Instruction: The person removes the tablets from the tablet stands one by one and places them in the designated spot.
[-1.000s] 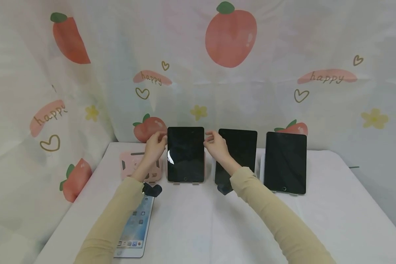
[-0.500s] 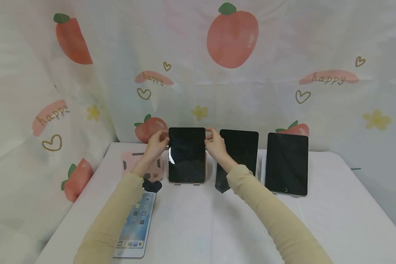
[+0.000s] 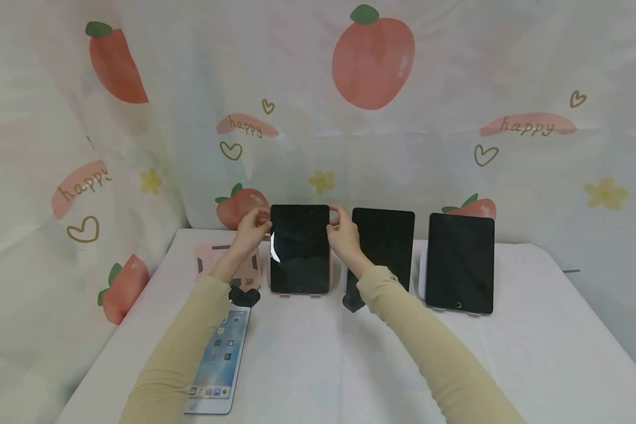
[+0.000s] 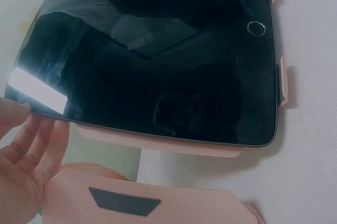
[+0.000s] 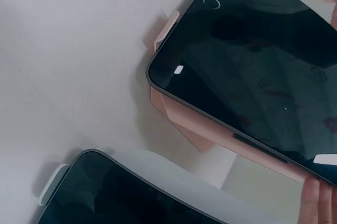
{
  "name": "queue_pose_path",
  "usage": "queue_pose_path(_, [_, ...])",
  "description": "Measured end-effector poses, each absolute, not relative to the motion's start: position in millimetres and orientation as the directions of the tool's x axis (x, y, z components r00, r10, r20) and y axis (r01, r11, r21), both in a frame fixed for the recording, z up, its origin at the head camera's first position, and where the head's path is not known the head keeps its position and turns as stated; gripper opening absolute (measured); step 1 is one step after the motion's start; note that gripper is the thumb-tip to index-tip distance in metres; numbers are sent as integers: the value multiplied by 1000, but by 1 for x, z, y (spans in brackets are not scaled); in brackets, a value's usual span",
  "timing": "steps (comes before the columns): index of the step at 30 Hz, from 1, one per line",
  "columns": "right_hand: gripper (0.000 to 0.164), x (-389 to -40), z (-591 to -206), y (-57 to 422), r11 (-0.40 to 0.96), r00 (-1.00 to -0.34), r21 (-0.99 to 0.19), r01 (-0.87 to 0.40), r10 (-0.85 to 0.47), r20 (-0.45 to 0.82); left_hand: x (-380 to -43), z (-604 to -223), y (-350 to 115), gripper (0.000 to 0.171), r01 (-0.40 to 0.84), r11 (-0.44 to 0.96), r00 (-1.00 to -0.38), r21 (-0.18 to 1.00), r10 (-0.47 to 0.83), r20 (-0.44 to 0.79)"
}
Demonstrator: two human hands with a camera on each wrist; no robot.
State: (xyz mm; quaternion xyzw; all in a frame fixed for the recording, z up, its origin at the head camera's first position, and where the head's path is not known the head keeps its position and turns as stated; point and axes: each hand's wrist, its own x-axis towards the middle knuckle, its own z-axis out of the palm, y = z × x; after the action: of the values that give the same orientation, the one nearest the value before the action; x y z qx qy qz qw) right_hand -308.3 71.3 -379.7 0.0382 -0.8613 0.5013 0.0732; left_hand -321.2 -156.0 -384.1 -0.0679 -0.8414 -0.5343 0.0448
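Note:
A black tablet (image 3: 300, 250) with a dark, glossy screen leans upright on a pink stand (image 4: 158, 144), its lower edge in the stand's small front hooks. My left hand (image 3: 251, 231) pinches its upper left edge, thumb toward the front and fingers behind. On the upper right edge my right hand (image 3: 345, 237) grips in the same way; in the right wrist view only some fingers (image 5: 318, 197) show at the edge. Left of the tablet is another pink stand (image 3: 204, 258), folded low and partly behind my left forearm. A white-framed tablet (image 3: 217, 359) lies screen-up nearer me, its screen lit.
Two more dark tablets stand to the right on light-coloured stands: one tablet (image 3: 384, 241) partly behind my right arm, and another tablet (image 3: 460, 259) farther right. A white cloth covers the table (image 3: 307, 365). A fruit-printed curtain (image 3: 429, 159) hangs behind it.
My right thumb has come in onto the tablet's right edge, and the right wrist has shifted slightly left. The left hand has settled onto the left edge. The tablets have stayed put.

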Motion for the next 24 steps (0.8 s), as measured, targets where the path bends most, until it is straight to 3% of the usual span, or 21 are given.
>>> queue_pose_path(24, [45,-305,-381,74,435,-972,-878,-200,24,234,-318,-384,-153,31,162,373,-985,914,3,174])
